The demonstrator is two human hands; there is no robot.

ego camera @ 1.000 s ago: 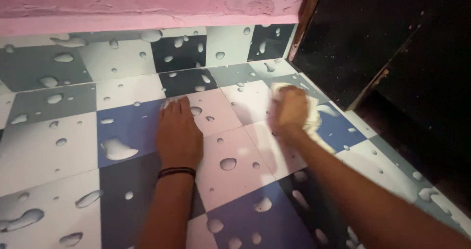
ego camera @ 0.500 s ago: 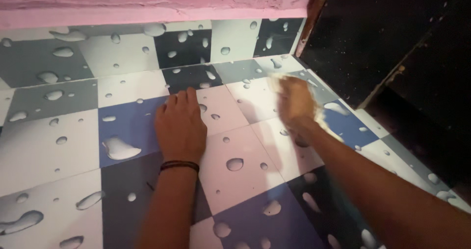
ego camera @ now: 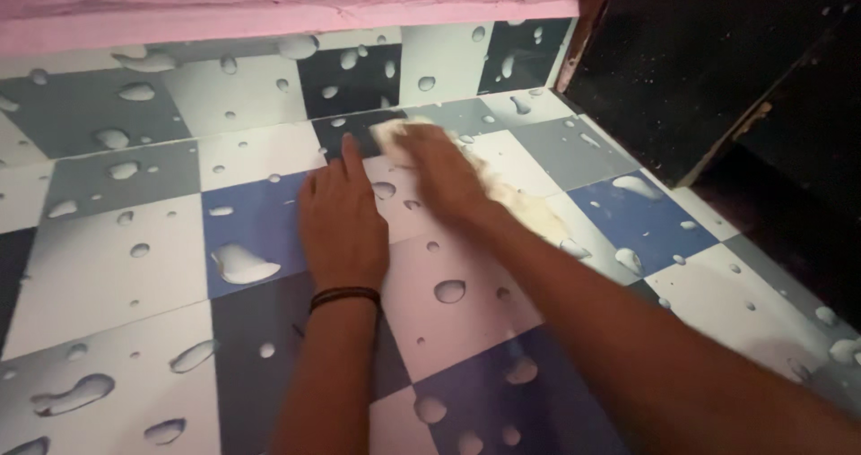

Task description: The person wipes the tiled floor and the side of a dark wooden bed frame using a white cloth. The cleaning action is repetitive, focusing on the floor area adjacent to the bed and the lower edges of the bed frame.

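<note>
My left hand point(ego camera: 341, 222) lies flat, palm down, on the checkered floor sheet point(ego camera: 117, 267), which is printed with water drops in blue, grey, white and black squares. A dark band circles that wrist. My right hand point(ego camera: 439, 173) presses a pale yellowish cloth point(ego camera: 529, 211) onto the sheet just right of the left fingertips. The cloth shows in front of the fingers and trails back under the wrist. The right hand is blurred by motion.
A pink wall point(ego camera: 269, 2) runs along the far edge, and the sheet curls up against it. At the right a dark doorway point(ego camera: 717, 69) with a worn brown frame point(ego camera: 592, 25) opens beside the sheet's edge.
My right hand has swept the cloth leftward from near the doorway to beside my left fingertips. The left hand stays flat in place. The view has shifted slightly.
</note>
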